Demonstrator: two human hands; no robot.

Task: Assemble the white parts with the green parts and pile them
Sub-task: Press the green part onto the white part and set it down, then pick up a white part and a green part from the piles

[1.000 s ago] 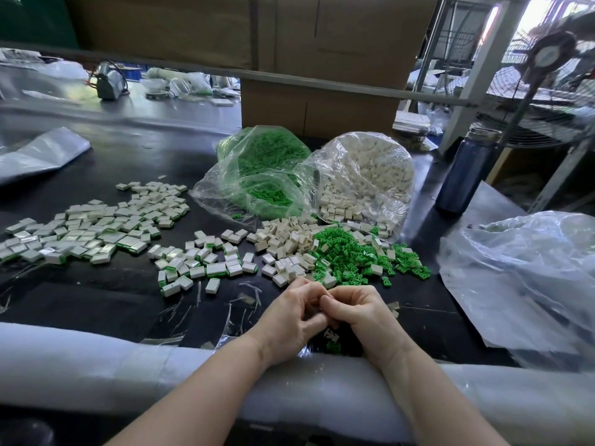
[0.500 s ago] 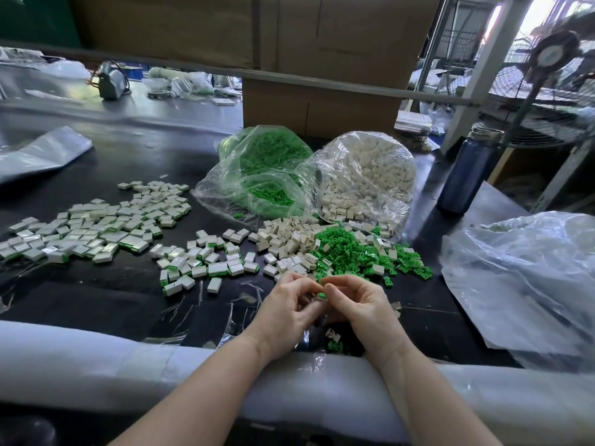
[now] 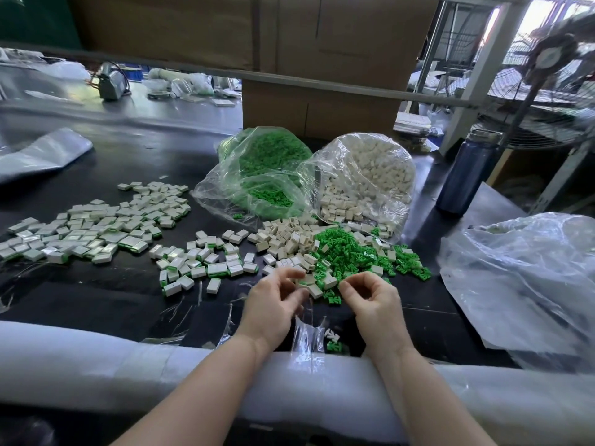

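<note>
Left hand [image 3: 273, 304] and right hand [image 3: 373, 300] curled at near edge of loose white parts [image 3: 283, 239] and green parts [image 3: 351, 252] on worktop [image 3: 112, 294]; grip contents can't tell. Risk: finished pcs [image 3: 93, 233] close by, unassembled strays may mix in.

single head cam, sitting above the near padded edge of the black table [image 3: 96, 294], looking forward and down across it, wide-angle, close over both forearms, far edge and cardboard boxes [image 3: 322, 43] bending across the top

No legible text, label or number on anything here
</note>
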